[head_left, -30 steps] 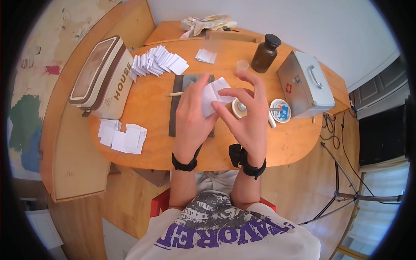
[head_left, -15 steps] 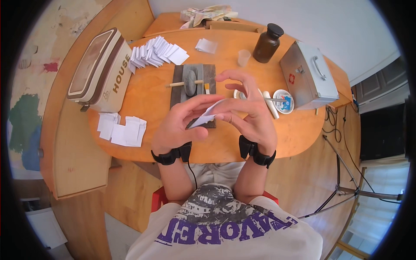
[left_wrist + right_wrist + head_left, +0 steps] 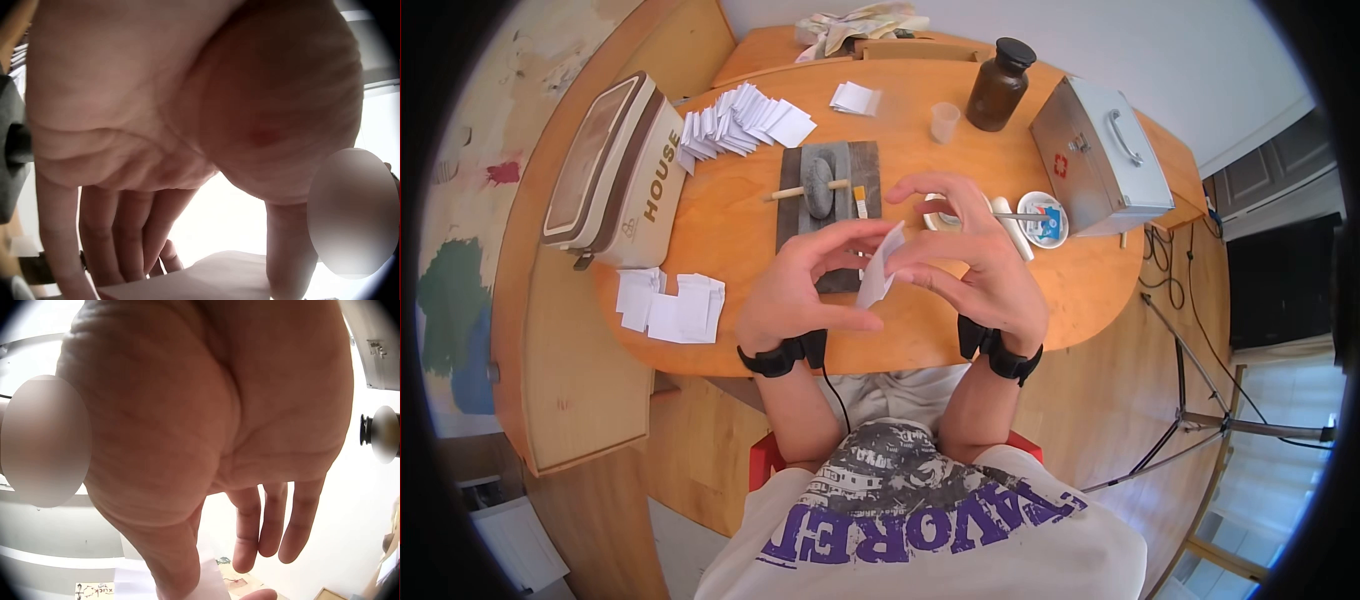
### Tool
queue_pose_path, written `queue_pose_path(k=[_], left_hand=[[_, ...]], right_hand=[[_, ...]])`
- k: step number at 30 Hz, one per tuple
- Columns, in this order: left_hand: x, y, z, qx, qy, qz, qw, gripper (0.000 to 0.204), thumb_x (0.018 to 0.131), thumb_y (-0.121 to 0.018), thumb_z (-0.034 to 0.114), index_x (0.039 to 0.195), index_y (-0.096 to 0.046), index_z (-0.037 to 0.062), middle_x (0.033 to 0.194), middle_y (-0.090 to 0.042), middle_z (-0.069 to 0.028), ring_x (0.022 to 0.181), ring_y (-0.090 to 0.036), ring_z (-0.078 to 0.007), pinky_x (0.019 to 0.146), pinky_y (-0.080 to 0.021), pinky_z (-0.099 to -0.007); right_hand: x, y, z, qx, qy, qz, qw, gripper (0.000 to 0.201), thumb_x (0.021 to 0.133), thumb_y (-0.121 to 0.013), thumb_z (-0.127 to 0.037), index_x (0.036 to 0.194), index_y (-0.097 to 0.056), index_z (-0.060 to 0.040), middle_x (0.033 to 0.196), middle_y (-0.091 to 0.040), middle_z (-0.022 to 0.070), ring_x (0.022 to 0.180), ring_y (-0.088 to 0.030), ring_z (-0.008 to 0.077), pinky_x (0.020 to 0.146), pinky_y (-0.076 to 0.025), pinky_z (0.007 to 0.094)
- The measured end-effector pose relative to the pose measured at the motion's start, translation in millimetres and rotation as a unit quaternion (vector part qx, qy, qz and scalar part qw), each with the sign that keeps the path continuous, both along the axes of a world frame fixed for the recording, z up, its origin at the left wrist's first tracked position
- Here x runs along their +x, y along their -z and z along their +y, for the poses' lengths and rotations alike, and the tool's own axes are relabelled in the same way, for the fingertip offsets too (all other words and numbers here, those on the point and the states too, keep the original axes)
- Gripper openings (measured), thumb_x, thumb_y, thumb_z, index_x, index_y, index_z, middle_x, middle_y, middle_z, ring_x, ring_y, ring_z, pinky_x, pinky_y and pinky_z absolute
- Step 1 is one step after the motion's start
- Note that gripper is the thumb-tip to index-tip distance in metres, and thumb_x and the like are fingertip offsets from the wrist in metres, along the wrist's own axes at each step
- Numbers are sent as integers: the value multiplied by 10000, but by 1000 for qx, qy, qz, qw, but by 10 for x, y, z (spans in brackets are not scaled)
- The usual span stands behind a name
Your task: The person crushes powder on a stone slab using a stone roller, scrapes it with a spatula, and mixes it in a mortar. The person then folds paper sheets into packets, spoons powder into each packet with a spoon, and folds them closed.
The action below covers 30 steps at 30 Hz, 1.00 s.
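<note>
A small white folded paper (image 3: 880, 270) stands on edge between my hands, raised over the near part of the table. My right hand (image 3: 985, 270) pinches it between thumb and index finger; its other fingers arch away. At the paper's top edge are the fingertips of my left hand (image 3: 795, 285), whose thumb lies apart, by the lower corner. In the left wrist view the pale paper (image 3: 219, 275) spans the space between fingers and thumb. Behind the hands, a stone wheel (image 3: 818, 190) with a wooden rod lies on a dark slab (image 3: 862, 160), beside a small brush (image 3: 860, 200).
A fanned row of white paper packets (image 3: 740, 120) lies at back left, with loose papers (image 3: 685, 310) nearer. A cooler box (image 3: 615, 175) stands left. To the right are a plastic cup (image 3: 944, 122), brown jar (image 3: 1000, 88), dish (image 3: 1040, 235) and metal first-aid case (image 3: 1100, 160).
Both hands came down toward me and the paper turned from facing up to edge-on. My left hand swung out left, its thumb now separated from the paper. The right hand keeps its pinch.
</note>
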State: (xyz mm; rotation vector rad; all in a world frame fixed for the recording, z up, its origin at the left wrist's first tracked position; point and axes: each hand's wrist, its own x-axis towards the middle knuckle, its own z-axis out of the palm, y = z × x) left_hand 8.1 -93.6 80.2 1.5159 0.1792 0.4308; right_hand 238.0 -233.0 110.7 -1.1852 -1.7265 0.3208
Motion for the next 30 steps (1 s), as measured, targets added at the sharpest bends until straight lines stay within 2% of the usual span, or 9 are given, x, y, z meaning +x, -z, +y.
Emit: queue_pose_path(k=[13,15,16,18,19,21,22,24,30], left_hand=[[150,2,-47,103,-113,-37,987,797,812,-997,46,1537,-668,-1,1434,-726,-113,1320,-706,-208,1136,-597,-400],[171,26,-34,118,-134,-36,983,767,821,-984,38,1523,-676,-3,1433,-726,-112,1306,-714,-208,1134,-598,-396],[185,41,-28,133,-155,-35,978,737,831,-971,29,1509,-685,-6,1433,-725,-111,1291,-721,-209,1131,-599,-392],[219,65,-29,133,-170,-33,976,703,840,-948,12,1493,-691,-10,1424,-725,-111,1295,-717,-208,1136,-597,-396],[239,75,-31,134,-185,-30,973,669,848,-926,-5,1477,-697,-13,1414,-726,-111,1298,-713,-208,1141,-595,-401],[278,92,-28,139,-183,-36,972,684,849,-904,-34,1493,-674,-23,1421,-707,-110,1313,-696,-208,1155,-572,-404],[299,100,-27,146,-183,-40,971,699,850,-883,-63,1509,-651,-32,1428,-688,-109,1328,-679,-208,1170,-550,-407],[334,128,-27,142,-176,-50,973,710,844,-865,-79,1517,-644,-30,1419,-690,-109,1334,-671,-206,1163,-553,-405],[379,114,-78,112,-151,-91,978,746,808,-829,-85,1526,-642,-4,1379,-707,-115,1339,-684,-226,1217,-540,-438]], right_hand=[[99,-31,-116,-14,6,39,999,188,861,-935,-77,1034,-861,-80,1498,-698,155,1386,-680,339,1132,-564,470],[209,22,-165,-8,142,76,987,131,890,-908,-77,1007,-853,-57,1322,-753,122,1146,-751,302,983,-603,432],[235,27,-178,-9,142,75,987,131,890,-908,-77,1007,-853,-57,1322,-753,122,1146,-751,302,983,-603,432],[280,23,-206,5,379,112,918,118,954,-886,-129,1015,-835,-42,1235,-768,120,1019,-751,280,898,-612,425],[330,42,-231,5,381,110,918,118,954,-886,-129,1015,-835,-42,1235,-768,120,1019,-751,280,898,-612,425],[455,139,-299,-19,504,85,859,180,1001,-857,-180,1101,-818,-35,1190,-760,128,975,-741,274,873,-610,430],[510,198,-336,-19,506,84,858,180,1001,-857,-180,1101,-818,-35,1190,-760,128,975,-741,274,873,-610,430],[596,305,-400,-52,595,-15,802,266,1020,-833,-213,1204,-793,-25,1155,-748,140,949,-740,290,856,-613,435],[744,493,-451,-202,616,2,762,394,1043,-791,-326,1295,-789,-23,1115,-812,170,968,-785,308,852,-614,451]])
